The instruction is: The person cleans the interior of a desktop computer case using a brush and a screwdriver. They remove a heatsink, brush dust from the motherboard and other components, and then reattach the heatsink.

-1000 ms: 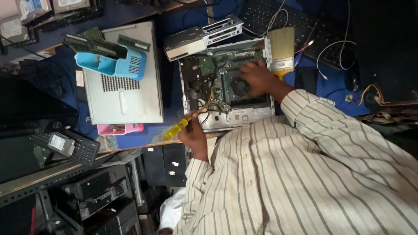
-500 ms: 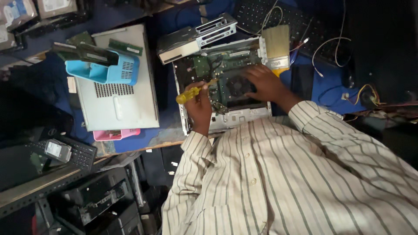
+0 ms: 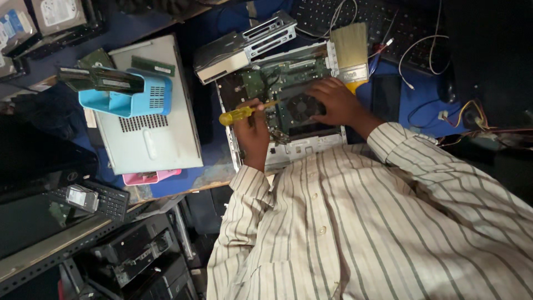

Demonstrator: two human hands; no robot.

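I saw the left hand (image 3: 252, 130) with its grip clenched around a yellow-handled screwdriver (image 3: 241, 114). The handle stuck out to the left and the shaft reached right across the open computer case (image 3: 277, 153) toward the cooling fan (image 3: 300, 106). The right hand (image 3: 336, 103) lay flat on the far edge of that fan, fingers spread and pressing down, its grip closed on nothing. The case sat on the blue table (image 3: 411, 94) just in front of the striped shirt (image 3: 361, 222), with the green motherboard (image 3: 277, 72) bare inside it.

A wide flat brush (image 3: 351, 47) with pale bristles lay at the case's far right corner, touching its rim. A grey optical drive (image 3: 244, 44) lay tilted across the far left corner. Beyond them was a black keyboard (image 3: 361, 16), crossed by thin white cables.

Left of the case, a pale grey computer cover (image 3: 150, 139) lay flat, showing a strip of vent slots. A light blue plastic basket (image 3: 125, 100) stood on its far end, with memory sticks (image 3: 100, 79) resting across the basket, green boards with pale oblong labels. A small pink tray (image 3: 147, 176) peeked out from under the cover's near edge. At the far left corner were two hard drives (image 3: 55, 12), each with a white rectangular label on top; I could not make out the print. A dark keypad device (image 3: 91, 199) with a small grey screen sat on the shelf below the table's edge.
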